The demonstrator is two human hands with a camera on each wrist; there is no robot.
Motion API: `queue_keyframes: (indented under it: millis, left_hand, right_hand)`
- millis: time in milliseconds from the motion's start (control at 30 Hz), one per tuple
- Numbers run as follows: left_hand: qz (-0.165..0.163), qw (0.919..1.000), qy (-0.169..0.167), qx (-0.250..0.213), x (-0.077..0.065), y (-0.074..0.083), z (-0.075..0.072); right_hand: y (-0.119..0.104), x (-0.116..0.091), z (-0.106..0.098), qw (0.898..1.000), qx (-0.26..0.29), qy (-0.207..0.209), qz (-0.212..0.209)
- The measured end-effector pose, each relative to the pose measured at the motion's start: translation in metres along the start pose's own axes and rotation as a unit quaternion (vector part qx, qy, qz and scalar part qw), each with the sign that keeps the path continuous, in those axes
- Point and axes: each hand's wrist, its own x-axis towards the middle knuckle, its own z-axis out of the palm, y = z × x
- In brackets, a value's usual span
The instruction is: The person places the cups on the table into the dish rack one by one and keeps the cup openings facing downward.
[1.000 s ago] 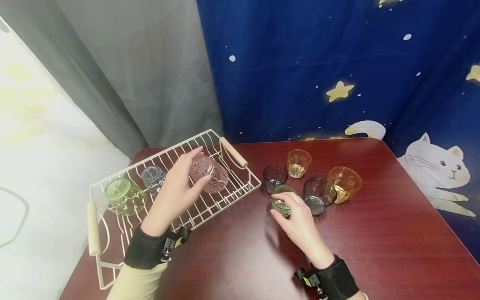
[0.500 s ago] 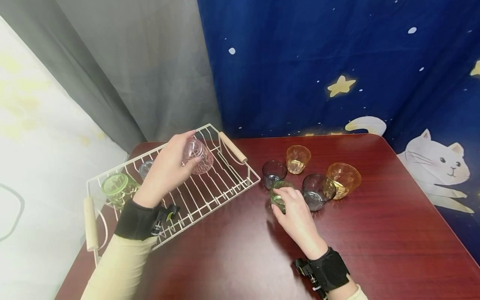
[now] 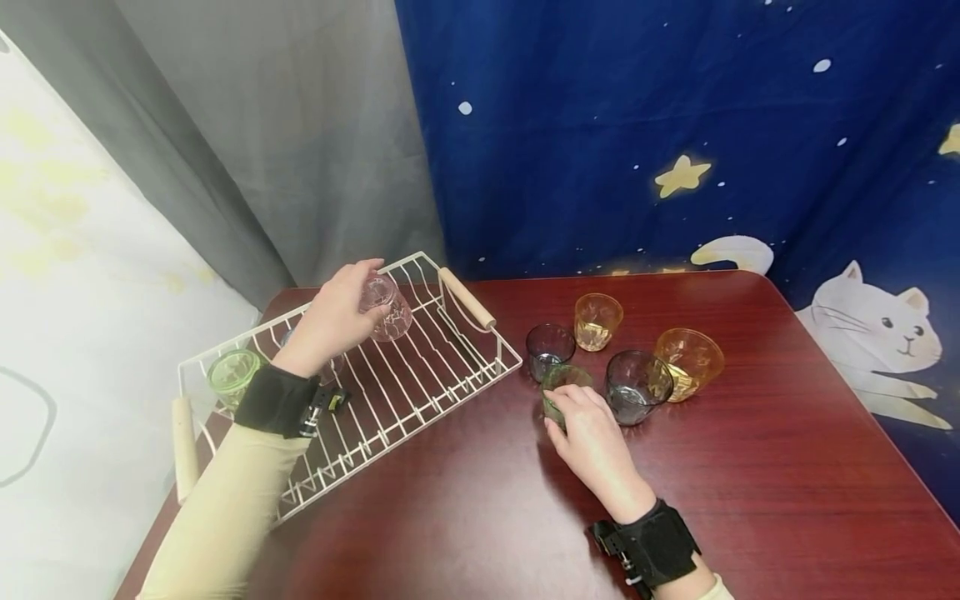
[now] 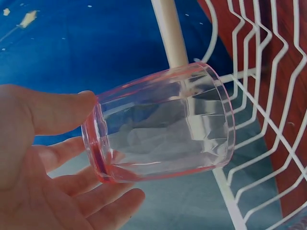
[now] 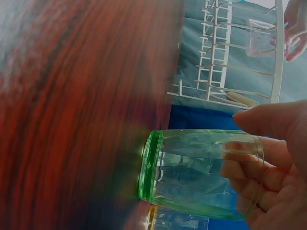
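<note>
My left hand (image 3: 333,317) grips a clear pink glass (image 3: 392,317) by its base end over the far part of the wire dish rack (image 3: 405,412). In the left wrist view, the pink glass (image 4: 163,129) has its thick base against my thumb and fingers, with its open rim toward the rack wires. On the table, my right hand (image 3: 592,450) pinches the rim of a green glass (image 3: 564,379). From the right wrist, that green glass (image 5: 201,167) stands base down, at or very near the tabletop; I cannot tell whether it touches.
Two dark grey glasses, one small (image 3: 550,346) and one larger (image 3: 637,387), flank the green one. Two amber glasses (image 3: 597,321) stand behind and right. A larger green glass (image 3: 234,375) is at the rack's left; a blue glass is mostly hidden by my left arm.
My left hand has carried the pink glass left and toward the rack's far side. My right hand has stayed at the green glass, its fingers closer about the rim.
</note>
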Motion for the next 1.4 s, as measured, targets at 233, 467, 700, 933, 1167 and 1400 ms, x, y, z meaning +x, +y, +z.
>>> queue_keyframes:
  millis: [233, 467, 700, 933, 1167, 1400]
  left_hand:
    - [-0.034, 0.9993, -0.018, 0.003, 0.003, -0.015, 0.006]
    - [-0.052, 0.9984, -0.022, 0.006, 0.004, -0.032, 0.014]
    - [-0.069, 0.9966, -0.042, 0.018, 0.008, -0.042, 0.019]
    - [-0.075, 0.9955, -0.055, 0.020, 0.008, -0.045, 0.021]
    - [-0.086, 0.9937, -0.070, 0.019, 0.008, -0.047, 0.022]
    - [-0.086, 0.9931, -0.076, 0.024, 0.007, -0.048, 0.024]
  right_hand:
    - [0.002, -0.001, 0.003, 1.000, -0.012, -0.003, -0.004]
    - [0.002, -0.002, 0.002, 1.000, -0.009, 0.010, -0.018]
    - [0.003, -0.003, 0.002, 1.000, -0.004, 0.016, -0.019]
    - [0.002, -0.002, 0.001, 0.999, -0.002, 0.023, -0.024]
    - [0.003, -0.001, 0.000, 0.999, -0.015, 0.030, -0.037]
    - [0.006, -0.002, 0.001, 0.998, -0.030, 0.038, -0.051]
